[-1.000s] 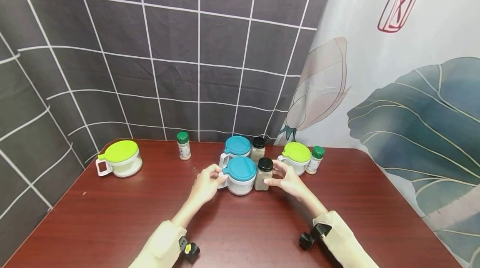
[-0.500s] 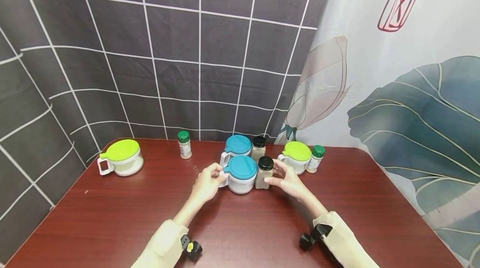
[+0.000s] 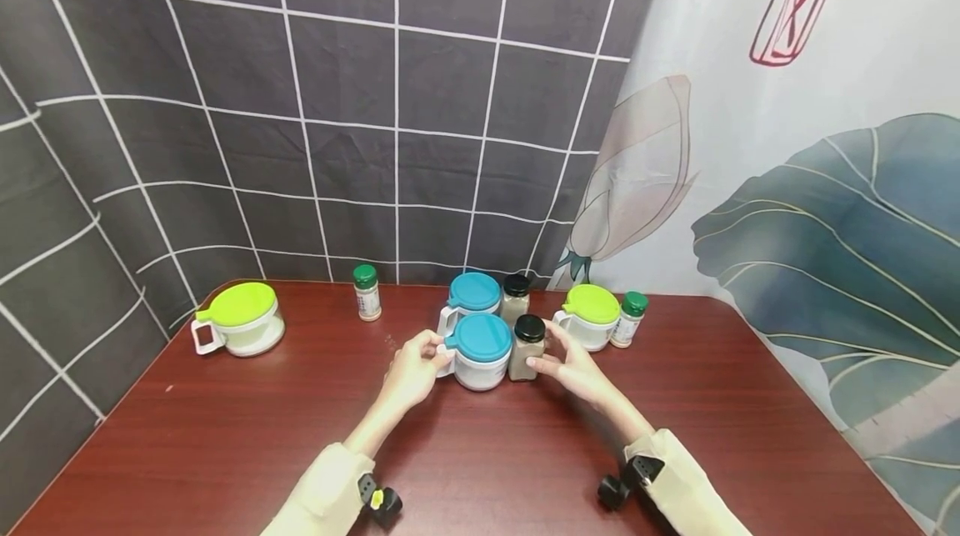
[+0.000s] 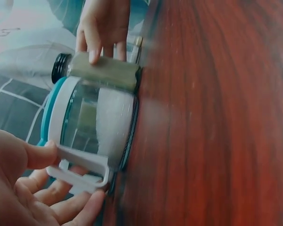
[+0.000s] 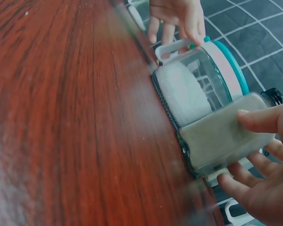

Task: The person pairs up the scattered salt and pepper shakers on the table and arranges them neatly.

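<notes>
A clear seasoning jar [image 3: 482,369] with a blue lid and white granules inside stands on the table. My left hand [image 3: 410,369] pinches its white handle [image 4: 85,162], thumb on one side and fingers on the other. Right beside it stands a square spice jar [image 3: 527,353] with a black cap and greyish-beige powder. The thumb and fingers of my right hand [image 3: 576,365] hold that jar from its right side. Close behind this pair stand a second blue-lidded jar [image 3: 475,292] and a second black-capped jar [image 3: 515,300].
To the right are a green-lidded jar [image 3: 591,317] and a green-capped shaker [image 3: 628,319]. Another green-capped shaker [image 3: 367,293] stands toward the back, and another green-lidded jar [image 3: 238,319] at the far left. Behind the reddish-brown table [image 3: 480,461] hangs a grey grid cloth [image 3: 337,161].
</notes>
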Demonstrator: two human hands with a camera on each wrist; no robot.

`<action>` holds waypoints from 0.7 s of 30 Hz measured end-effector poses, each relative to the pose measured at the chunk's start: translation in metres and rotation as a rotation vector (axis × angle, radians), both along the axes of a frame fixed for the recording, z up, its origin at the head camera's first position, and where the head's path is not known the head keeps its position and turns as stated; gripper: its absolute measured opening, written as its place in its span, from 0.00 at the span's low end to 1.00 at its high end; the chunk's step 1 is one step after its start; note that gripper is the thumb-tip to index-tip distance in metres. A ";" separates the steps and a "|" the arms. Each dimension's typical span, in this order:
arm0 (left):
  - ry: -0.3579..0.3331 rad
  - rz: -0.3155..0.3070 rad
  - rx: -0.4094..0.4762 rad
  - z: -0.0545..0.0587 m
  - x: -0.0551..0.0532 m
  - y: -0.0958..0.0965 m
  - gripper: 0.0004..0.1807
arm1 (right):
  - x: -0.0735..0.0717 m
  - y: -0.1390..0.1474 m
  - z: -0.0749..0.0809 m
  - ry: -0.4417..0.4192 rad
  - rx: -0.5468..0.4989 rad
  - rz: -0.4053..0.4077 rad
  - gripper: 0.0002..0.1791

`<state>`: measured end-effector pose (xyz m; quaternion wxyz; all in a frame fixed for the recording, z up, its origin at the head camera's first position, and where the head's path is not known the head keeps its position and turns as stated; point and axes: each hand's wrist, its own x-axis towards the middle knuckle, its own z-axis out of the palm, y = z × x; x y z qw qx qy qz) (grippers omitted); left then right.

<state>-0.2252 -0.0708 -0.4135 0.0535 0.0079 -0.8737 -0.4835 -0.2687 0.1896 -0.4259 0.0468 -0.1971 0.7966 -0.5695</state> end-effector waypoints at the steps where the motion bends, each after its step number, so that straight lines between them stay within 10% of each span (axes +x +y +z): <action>1: 0.000 -0.001 -0.003 0.000 0.000 0.001 0.09 | 0.000 0.000 0.001 0.012 0.003 0.002 0.34; 21: 0.112 -0.080 0.097 -0.001 0.004 -0.016 0.20 | 0.004 0.002 0.022 0.215 0.013 -0.077 0.34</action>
